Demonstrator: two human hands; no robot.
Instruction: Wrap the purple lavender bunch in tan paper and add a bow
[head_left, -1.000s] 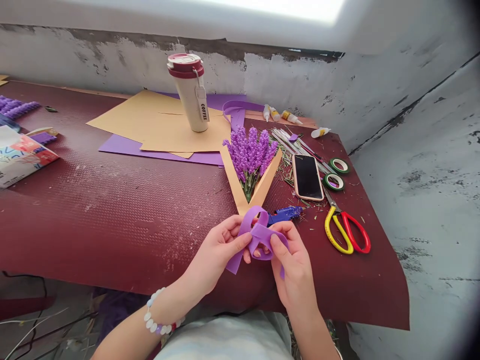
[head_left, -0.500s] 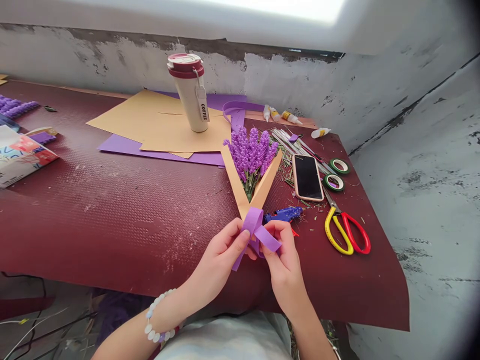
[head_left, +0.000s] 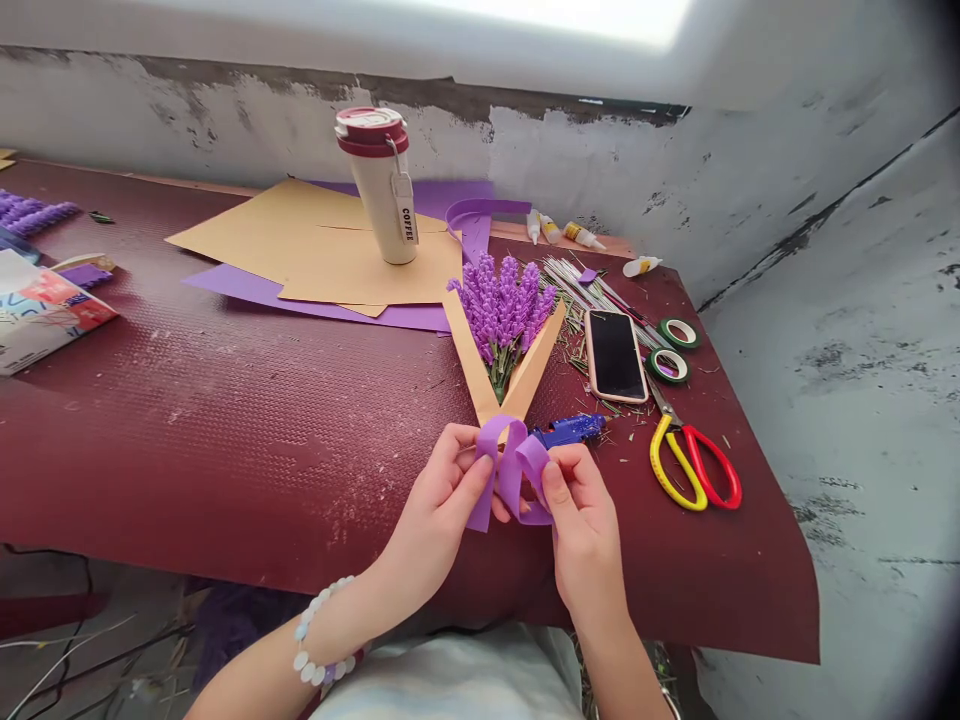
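Observation:
A looped purple ribbon (head_left: pixel 511 470) stretches between my two hands, just below the pointed base of a small bouquet. My left hand (head_left: pixel 442 500) pinches the ribbon's left loop between thumb and fingers, with a loose tail hanging beneath. On the other side, my right hand (head_left: pixel 581 515) is closed on the right loop, thumb on top. Purple lavender-like flowers (head_left: pixel 504 310) stand in a V-shaped tan paper wrap (head_left: pixel 471 365) in front of my hands. Behind my right hand lies a blue glue gun (head_left: pixel 574 430), partly hidden.
Right of the bouquet lie a phone (head_left: pixel 616 355), rolls of green tape (head_left: pixel 667 366) and scissors (head_left: pixel 694 465) with yellow and red handles. Small glue bottles (head_left: pixel 581 236) rest at the back. A coffee cup (head_left: pixel 382 200) stands on tan paper sheets (head_left: pixel 300 240).
My right hand has drawn slightly to the right and turned, and the ribbon's right end is now bent into a loop. My left hand keeps its pinch. The bouquet stays in place.

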